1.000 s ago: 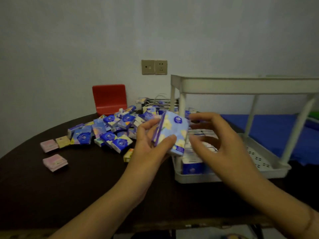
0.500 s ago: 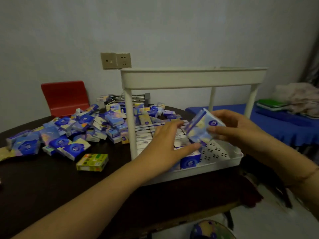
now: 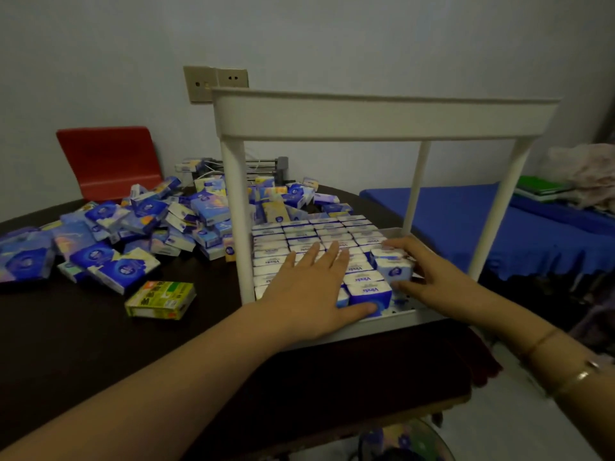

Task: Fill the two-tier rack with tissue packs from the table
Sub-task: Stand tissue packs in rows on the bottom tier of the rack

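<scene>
Rack (image 3: 382, 119): white plastic, two tiers on round posts, standing on the dark table (image 3: 83, 327) at its right end. Three posts in view. Top tier seen from below, contents not visible.

Lower tier (image 3: 399, 322): packed with upright packs (image 3: 312, 232) in four rows, white tops with blue print, blue fronts at the near edge. Right front corner shows bare perforated floor.

Pack (image 3: 394, 269), blue and white: at the near right end of the rows, slightly tilted. Half a second ago it was held in the air over that corner; it is now down in the tier.

Right hand (image 3: 432, 277): fingers curled around this pack, grasping it from the right.

Left hand (image 3: 309, 294): flat, fingers spread, pressing on the pack tops left of it; thumb against the front pack. Earlier it lay further back and lower.

Loose packs (image 3: 139, 227): a heap left of the rack and behind it, too many and too jumbled to count.

Green-yellow pack (image 3: 161, 299): one, alone, left of the rack's near post.

Red chair (image 3: 106, 161): one, behind the heap.

Wall sockets (image 3: 216, 83): two plates, above the rack's left corner.

Blue bed (image 3: 482, 221): right of the rack.
</scene>
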`<action>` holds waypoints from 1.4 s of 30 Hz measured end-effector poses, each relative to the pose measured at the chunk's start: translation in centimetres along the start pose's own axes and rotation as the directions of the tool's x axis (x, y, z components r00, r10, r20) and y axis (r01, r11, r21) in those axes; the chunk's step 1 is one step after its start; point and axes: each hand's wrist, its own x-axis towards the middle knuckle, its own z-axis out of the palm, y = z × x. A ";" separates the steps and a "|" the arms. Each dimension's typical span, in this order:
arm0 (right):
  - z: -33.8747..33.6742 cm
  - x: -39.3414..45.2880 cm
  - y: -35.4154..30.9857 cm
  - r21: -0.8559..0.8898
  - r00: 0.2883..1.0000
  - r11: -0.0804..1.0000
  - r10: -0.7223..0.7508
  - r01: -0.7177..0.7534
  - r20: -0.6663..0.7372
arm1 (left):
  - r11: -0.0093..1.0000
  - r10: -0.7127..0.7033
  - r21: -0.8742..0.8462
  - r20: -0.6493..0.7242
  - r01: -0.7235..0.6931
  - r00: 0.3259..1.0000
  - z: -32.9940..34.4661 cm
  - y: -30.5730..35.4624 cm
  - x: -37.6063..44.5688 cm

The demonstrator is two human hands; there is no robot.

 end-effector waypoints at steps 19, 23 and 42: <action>-0.1 -4.7 -6.4 -0.216 0.964 0.972 -0.141 0.092 -0.226 | 0.928 0.086 -0.315 -0.332 -0.197 0.939 -2.6 0.2 -5.5; 2.0 -5.9 -11.2 -0.187 0.935 0.953 -0.277 0.238 -0.221 | 0.804 0.045 -0.477 -0.548 -0.356 0.836 -3.1 -1.9 -9.5; 22.5 8.9 -23.1 -0.059 0.972 0.971 -0.234 0.233 -0.015 | 0.774 -0.613 -0.547 -0.517 0.320 0.598 4.3 -26.5 -13.3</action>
